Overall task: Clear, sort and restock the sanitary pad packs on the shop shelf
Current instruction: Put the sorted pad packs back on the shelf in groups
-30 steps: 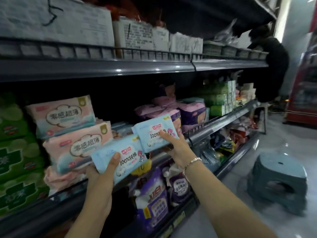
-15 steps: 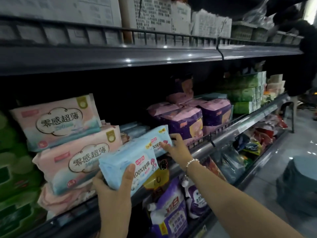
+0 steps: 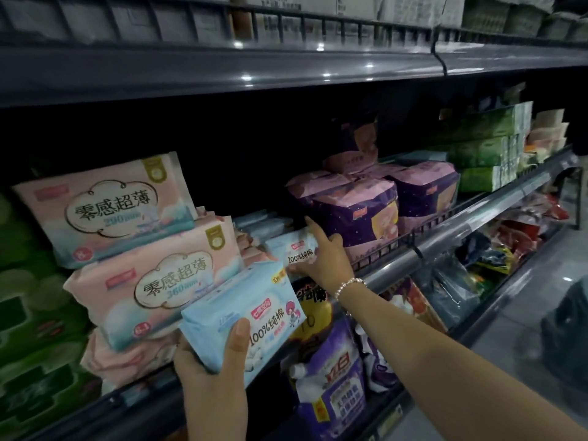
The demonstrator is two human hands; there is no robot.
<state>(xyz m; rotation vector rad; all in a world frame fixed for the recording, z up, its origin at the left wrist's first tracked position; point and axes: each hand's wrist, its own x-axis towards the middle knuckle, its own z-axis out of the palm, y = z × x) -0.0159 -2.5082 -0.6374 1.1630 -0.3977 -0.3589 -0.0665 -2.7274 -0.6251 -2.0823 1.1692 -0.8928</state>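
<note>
1. Partly, the shelf (image 3: 445,249) is already stocked: two pink packs (image 3: 127,249) are stacked at the left, with purple packs (image 3: 356,214) to the right behind the wire rail.
2. Between those groups a gap is being filled, where pale blue packs are dimly seen further back.
3. One blue pack (image 3: 299,249) is held in that gap by the right hand (image 3: 324,262); its fingers are curled round the pack's right end, the forefinger stretched along the top. Whether the pack rests on the shelf yet cannot be told.
4. A second blue pack (image 3: 241,319) is gripped by the left hand (image 3: 216,377), thumb across its front, in front of the shelf edge and just below the pink packs; it is not yet shelved.
5. Left to do, by judgement: both blue packs are to be seated and faced. How much stock remains elsewhere is not shown.
</note>
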